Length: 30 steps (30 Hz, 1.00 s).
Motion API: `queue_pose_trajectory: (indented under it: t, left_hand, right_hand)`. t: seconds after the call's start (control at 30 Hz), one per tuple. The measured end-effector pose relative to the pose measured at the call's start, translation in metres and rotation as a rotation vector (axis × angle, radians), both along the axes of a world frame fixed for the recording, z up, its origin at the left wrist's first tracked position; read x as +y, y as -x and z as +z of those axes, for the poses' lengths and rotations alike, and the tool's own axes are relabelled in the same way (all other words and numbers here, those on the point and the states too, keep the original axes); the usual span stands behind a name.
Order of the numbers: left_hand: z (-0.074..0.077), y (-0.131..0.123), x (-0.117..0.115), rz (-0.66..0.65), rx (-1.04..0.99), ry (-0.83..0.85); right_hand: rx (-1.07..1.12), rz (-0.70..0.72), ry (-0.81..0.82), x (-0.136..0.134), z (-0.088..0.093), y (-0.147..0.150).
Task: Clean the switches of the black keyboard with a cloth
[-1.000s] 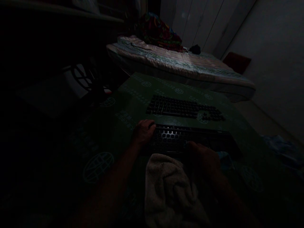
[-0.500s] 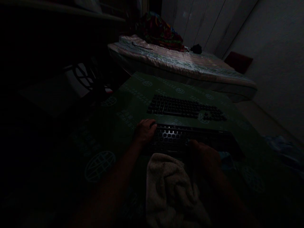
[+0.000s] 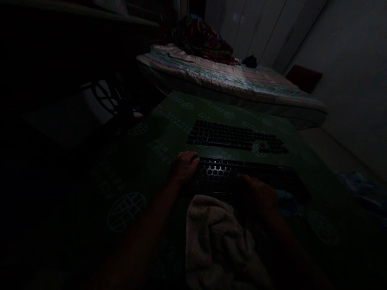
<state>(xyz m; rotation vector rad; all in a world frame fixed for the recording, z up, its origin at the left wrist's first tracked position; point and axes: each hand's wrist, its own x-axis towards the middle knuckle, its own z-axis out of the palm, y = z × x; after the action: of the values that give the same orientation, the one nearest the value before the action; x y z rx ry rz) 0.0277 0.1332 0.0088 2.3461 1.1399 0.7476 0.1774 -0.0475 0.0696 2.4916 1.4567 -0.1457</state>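
A black keyboard base [image 3: 272, 173], its key openings bare on the left part, lies on the green table in dim light. My left hand [image 3: 184, 167] grips its left end, thumb on the upper edge. Over the middle of the base is my right hand [image 3: 260, 195], fingers closed; a pale blue bit shows at the fingertips. Soft blue material, apparently a cloth [image 3: 287, 203], emerges on the far side of that hand. Behind the base, black keycaps [image 3: 229, 135] are set out in keyboard order. A crumpled beige towel [image 3: 217, 241] lies in front.
The green table cover [image 3: 163, 117] carries printed white globes and lettering. Beyond it stands a bed [image 3: 236, 80] with a red patterned blanket [image 3: 202, 40]. A fan-like grille [image 3: 102, 98] is at the left, and dark cloth [image 3: 359, 189] lies at the right.
My right hand has shifted slightly left and up over the keyboard base. My left hand, the base and the keycaps stay in place.
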Motion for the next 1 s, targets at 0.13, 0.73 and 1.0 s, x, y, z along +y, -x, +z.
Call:
queue_pose_trajectory:
  t: [0.13, 0.73, 1.0]
  left_hand:
    - [-0.0024, -0.0001, 0.0007, -0.002, -0.005, -0.011]
    - [-0.0003, -0.0011, -0.0009, -0.008, -0.008, -0.011]
    - [-0.0037, -0.0011, 0.0004, 0.009, -0.009, -0.009]
  right_hand:
    - [0.012, -0.006, 0.007, 0.0005, 0.0029, -0.0012]
    - [0.025, -0.073, 0.042, 0.0029, 0.0047, -0.0058]
    - [-0.002, -0.106, 0.043, 0.0051, 0.0018, -0.0065]
